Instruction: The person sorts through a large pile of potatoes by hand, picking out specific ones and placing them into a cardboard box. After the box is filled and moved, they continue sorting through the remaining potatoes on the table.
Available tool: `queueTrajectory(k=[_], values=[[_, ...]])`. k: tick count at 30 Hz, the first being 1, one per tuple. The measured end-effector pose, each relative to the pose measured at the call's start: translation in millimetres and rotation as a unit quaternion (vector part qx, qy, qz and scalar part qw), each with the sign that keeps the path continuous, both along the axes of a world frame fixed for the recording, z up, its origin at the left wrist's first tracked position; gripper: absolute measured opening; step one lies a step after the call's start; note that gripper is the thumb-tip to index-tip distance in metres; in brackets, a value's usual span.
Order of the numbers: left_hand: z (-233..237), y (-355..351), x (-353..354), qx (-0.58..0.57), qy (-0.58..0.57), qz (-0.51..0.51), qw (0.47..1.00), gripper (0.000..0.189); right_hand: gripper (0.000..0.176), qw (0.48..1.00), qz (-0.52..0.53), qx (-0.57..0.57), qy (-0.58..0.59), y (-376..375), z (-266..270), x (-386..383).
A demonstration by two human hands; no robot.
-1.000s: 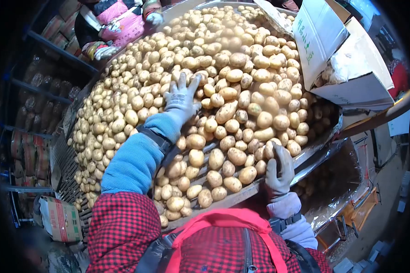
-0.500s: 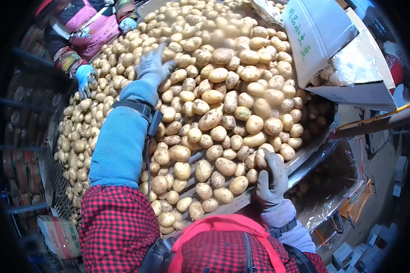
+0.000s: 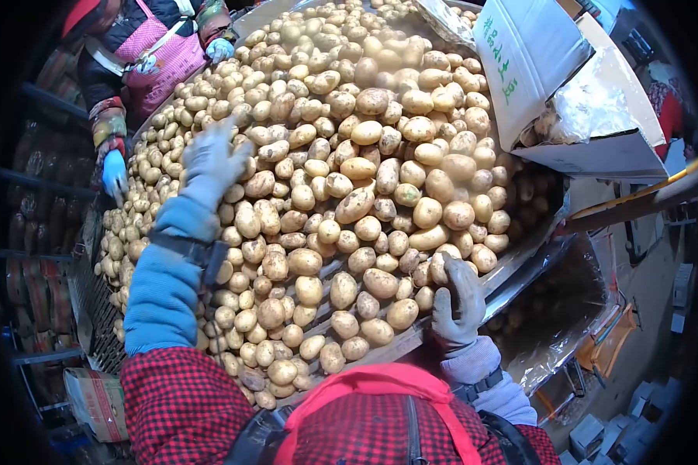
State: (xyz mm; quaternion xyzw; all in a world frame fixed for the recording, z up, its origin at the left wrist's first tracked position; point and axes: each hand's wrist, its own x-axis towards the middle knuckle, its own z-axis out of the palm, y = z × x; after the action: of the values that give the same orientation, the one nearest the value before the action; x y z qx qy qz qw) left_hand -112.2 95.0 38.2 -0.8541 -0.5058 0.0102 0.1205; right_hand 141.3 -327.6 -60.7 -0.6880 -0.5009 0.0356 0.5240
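A broad heap of potatoes (image 3: 357, 168) covers the sorting table in front of me. My left hand (image 3: 213, 159), in a grey glove, reaches over the left part of the heap with its fingers spread. It holds nothing that I can see; its outline is slightly blurred. At the near right edge is my right hand (image 3: 459, 306), also gloved in grey. Its thumb and fingers stand apart in a curve, and the fingertips touch or nearly touch a potato (image 3: 439, 268) at the table's edge.
Across the heap at the upper left, a co-worker in a pink apron (image 3: 159, 58) has a blue-gloved hand (image 3: 115, 174) at the potatoes. A white cardboard box (image 3: 605, 159) stands at the upper right. Below it hangs a plastic-lined container (image 3: 566, 310) beside the table's metal edge.
My left hand has moved left and nearer to me across the heap. My right hand stays nearly in place. The co-worker's blue-gloved hand has shifted left and lower.
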Motion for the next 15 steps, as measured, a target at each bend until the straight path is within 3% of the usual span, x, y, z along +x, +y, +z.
queueTrajectory(k=[2,4,5,7,10,11,15], values=[[7.6,18.6,-47.8,0.002,-0.028,0.04,0.999,0.076,0.041,1.0,0.001,-0.001,-0.003,-0.4,-1.4,-0.5],[4.2,51.8,-99.4,-0.115,-0.035,0.091,0.989,0.076,0.04,1.0,0.009,0.002,-0.008,0.5,-1.7,-1.0],[2.0,55.9,-114.2,-0.111,-0.038,0.098,0.988,0.076,0.04,1.0,0.008,-0.005,-0.006,0.0,-1.5,-1.7],[-7.3,66.0,-128.6,-0.3,-0.115,0.124,0.939,0.076,0.04,1.0,0.007,-0.005,-0.007,-0.1,-2.2,-1.2],[-38.6,98.2,-147.9,-0.368,-0.178,0.098,0.907,0.078,0.041,1.0,0.005,0.001,-0.01,-0.7,-4.2,-1.4],[-34.6,93.8,-141.7,-0.377,-0.21,0.127,0.893,0.064,0.041,1.0,0.002,0.01,-0.02,-0.6,-4.4,-1.5],[6.6,41.1,-92.2,-0.337,-0.129,0.153,0.92,0.064,0.042,1.0,0.006,0.008,0.002,0.7,-2.4,-2.3]])
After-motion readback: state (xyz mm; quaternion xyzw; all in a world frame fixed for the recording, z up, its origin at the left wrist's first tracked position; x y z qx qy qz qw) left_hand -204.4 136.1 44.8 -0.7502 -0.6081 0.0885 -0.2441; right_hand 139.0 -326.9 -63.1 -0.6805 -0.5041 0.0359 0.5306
